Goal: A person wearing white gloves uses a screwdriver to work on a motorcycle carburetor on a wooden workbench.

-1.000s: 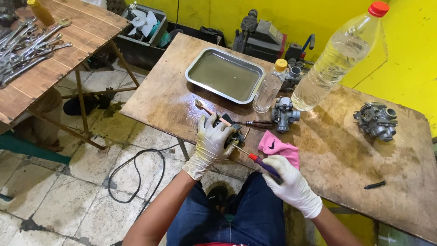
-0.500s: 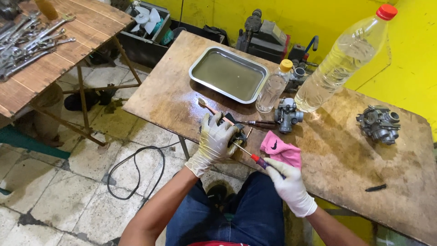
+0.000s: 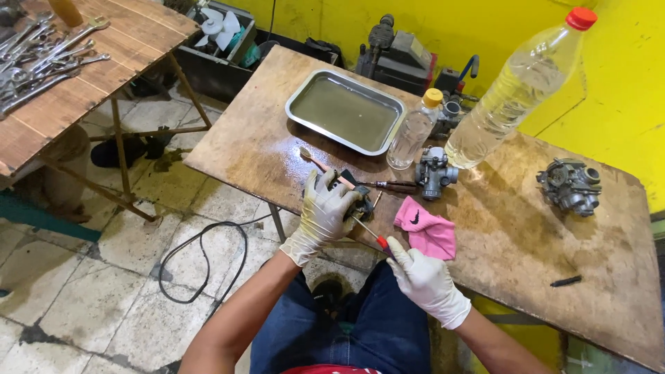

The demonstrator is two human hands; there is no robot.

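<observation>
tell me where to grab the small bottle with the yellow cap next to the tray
Grip the small bottle around its clear middle, coming from the near side. It stands upright, the metal tray crowds its left, the big bottle leans at its right, and its cap is narrow.

No packages, labels, signs, screens

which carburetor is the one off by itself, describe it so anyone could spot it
On the wooden table, look to the far right end, past the big clear bottle with the red cap. The lone grey carburetor sits there with bare wood around it, unlike the one beside the small yellow-capped bottle.
</observation>
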